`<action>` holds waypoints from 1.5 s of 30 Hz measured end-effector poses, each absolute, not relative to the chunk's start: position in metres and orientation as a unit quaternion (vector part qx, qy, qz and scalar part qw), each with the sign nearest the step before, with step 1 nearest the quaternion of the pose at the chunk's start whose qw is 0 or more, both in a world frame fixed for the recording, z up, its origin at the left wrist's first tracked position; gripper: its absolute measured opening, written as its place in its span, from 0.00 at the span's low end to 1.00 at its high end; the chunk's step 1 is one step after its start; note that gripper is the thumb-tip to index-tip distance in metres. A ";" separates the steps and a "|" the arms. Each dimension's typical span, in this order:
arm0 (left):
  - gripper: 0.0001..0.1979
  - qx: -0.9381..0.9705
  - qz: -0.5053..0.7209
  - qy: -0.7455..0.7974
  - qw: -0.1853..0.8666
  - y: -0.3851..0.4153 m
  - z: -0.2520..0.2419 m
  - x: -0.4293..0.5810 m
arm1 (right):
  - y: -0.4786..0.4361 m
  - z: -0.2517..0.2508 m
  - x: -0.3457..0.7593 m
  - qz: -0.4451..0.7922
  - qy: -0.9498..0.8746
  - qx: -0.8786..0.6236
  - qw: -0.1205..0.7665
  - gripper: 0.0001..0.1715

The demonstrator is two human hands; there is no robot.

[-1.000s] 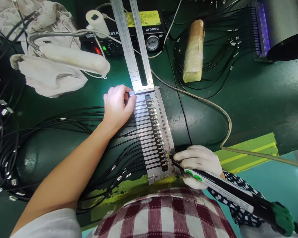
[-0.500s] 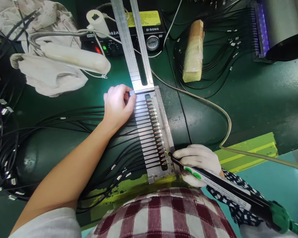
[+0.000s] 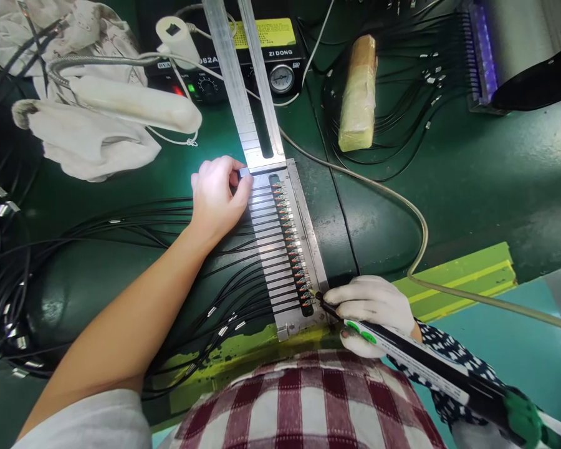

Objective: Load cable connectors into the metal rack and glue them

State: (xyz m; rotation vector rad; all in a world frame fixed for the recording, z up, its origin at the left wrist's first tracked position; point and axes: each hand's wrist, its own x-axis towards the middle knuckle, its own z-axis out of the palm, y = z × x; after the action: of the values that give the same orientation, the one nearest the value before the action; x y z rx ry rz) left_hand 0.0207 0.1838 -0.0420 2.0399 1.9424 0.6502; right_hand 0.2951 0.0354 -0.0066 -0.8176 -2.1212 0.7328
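My bare left hand pinches the upper left corner of a slotted metal fixture, its fingertips partly hidden. Black cables lie side by side across the fixture, their stripped ends with orange wires and small metal connectors lined up over a dark slot. My gloved right hand grips a black dispensing syringe with a white label, green stickers and a green rear end. Its thin yellowish tip is at the connectors near the fixture's lower end; whether it touches them I cannot tell.
A slotted metal bar rises from the fixture's top. Behind are a dispenser unit with a gauge, a white cloth and a white lamp arm. To the right are a wrapped block, a hose and a purple-lit rack.
The view has shifted slightly, moving the scene a little left. The syringe tip sits a bit lower along the connector row. My left hand keeps its hold on the fixture corner.
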 end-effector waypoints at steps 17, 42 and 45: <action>0.07 0.703 0.223 0.663 0.129 0.184 -0.042 0.020 | 0.036 -0.009 0.298 0.289 -0.824 -0.301 0.384 0.08; 0.06 0.705 0.218 0.663 0.126 0.184 -0.041 0.020 | 0.038 -0.006 0.296 0.292 -0.823 -0.305 0.382 0.07; 0.06 0.704 0.217 0.665 0.125 0.184 -0.041 0.020 | 0.038 -0.006 0.296 0.289 -0.822 -0.306 0.383 0.07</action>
State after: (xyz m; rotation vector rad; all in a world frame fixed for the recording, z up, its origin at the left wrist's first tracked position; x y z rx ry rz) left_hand 0.0204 0.1837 -0.0408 2.0506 1.9369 0.6313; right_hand 0.2956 0.0377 -0.0056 -0.7798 -2.0959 0.7378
